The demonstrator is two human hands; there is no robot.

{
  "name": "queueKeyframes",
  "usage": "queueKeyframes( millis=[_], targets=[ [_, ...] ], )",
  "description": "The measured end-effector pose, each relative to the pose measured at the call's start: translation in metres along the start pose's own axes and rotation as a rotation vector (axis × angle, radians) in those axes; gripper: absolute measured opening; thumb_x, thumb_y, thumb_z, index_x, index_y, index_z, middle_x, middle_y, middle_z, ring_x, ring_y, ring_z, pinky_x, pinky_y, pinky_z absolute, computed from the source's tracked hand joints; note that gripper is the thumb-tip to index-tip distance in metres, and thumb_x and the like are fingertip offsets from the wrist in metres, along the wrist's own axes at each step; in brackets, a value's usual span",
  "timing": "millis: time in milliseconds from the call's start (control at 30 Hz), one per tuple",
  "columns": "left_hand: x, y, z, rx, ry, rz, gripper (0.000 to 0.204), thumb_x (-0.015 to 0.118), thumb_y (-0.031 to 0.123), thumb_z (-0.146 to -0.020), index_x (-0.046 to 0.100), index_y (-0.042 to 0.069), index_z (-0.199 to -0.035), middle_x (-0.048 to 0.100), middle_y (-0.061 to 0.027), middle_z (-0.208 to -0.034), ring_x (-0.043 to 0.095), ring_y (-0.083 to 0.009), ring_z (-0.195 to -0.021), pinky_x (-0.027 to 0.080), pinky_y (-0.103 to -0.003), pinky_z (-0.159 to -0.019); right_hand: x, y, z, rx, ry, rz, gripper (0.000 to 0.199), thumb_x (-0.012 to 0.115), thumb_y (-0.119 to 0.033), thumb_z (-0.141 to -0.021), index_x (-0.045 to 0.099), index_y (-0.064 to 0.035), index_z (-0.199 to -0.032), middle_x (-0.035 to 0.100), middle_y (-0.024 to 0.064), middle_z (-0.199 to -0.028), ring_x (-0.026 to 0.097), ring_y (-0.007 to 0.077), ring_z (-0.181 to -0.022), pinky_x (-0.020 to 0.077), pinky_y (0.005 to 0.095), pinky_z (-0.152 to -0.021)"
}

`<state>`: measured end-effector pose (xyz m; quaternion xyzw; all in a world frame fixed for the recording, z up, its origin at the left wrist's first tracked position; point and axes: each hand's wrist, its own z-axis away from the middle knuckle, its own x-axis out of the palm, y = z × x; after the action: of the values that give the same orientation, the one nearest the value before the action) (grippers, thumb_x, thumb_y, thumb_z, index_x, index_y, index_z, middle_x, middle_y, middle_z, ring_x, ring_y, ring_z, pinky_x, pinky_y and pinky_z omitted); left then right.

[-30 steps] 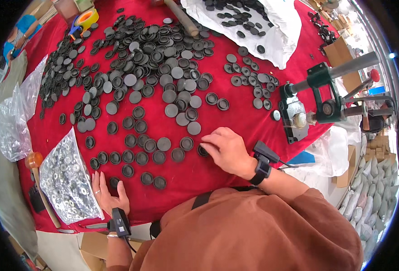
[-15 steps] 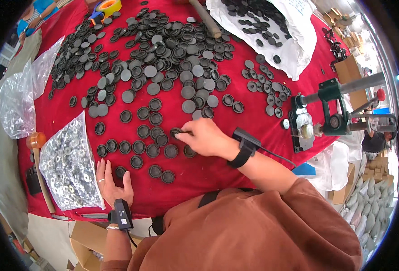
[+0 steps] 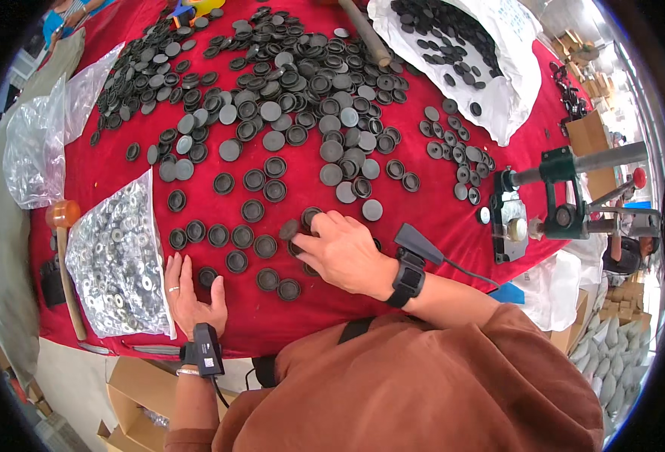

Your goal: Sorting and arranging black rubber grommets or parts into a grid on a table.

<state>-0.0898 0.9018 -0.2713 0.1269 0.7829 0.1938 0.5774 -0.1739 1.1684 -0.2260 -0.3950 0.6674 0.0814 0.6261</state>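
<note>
My right hand pinches a round black cap between thumb and fingers, tilted so its flat face shows. Another cap lies against its fingers, and more are partly hidden beneath the hand. My left hand rests on the red cloth with fingers stretched out, holding nothing. By its thumb lies a single cap. Between the hands, several caps are spread loosely, hollow side up, among them a pair close to the table's near edge.
A clear bag of small ringed parts lies left of my left hand, beside a mallet. A large heap of caps covers the far middle. A white sack holds more caps. At right stands a green hand press.
My right hand has moved slightly right and nearer, and the cap in its fingers now shows its flat face. Some caps near it have shifted. The whole view has moved a little; my left hand stays flat.
</note>
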Motion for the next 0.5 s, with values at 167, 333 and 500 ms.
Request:
queueKeyframes(
  millis=[167,333,500],
  targets=[
    [-0.003,0.004,0.000,-0.022,-0.023,0.043,0.069,0.072,0.023,-0.076,0.047,-0.002,-0.134,0.043,-0.0226,-0.140,0.039,-0.0401,-0.131,0.032,-0.048,-0.110,0.003,-0.002,-0.002,0.033,0.056,-0.103,0.028,0.075,-0.018,-0.073,0.066,-0.0095,-0.098,0.052,0.0070,-0.087,0.055,0.0248,-0.081,0.0481,0.0367,-0.069],
    [-0.007,0.005,-0.002,0.082,-0.089,-0.068,0.078,0.073,0.024,-0.073,0.041,-0.003,-0.138,0.041,-0.0213,-0.142,0.038,-0.0406,-0.131,0.031,-0.051,-0.109,0.015,0.009,-0.028,-0.061,0.047,-0.073,0.027,0.072,-0.018,-0.076,0.064,-0.0062,-0.100,0.055,0.0081,-0.094,0.054,0.0270,-0.087,0.0480,0.0381,-0.074],
    [-0.008,0.007,-0.005,0.073,-0.081,-0.050,0.080,0.072,0.025,-0.073,0.038,-0.003,-0.140,0.038,-0.0222,-0.145,0.037,-0.0412,-0.132,0.030,-0.050,-0.110,0.025,0.008,-0.040,-0.119,0.010,0.065,0.025,0.069,-0.022,-0.079,0.064,-0.0078,-0.098,0.053,0.0069,-0.089,0.052,0.0266,-0.089,0.0445,0.0380,-0.074]
  ],
)
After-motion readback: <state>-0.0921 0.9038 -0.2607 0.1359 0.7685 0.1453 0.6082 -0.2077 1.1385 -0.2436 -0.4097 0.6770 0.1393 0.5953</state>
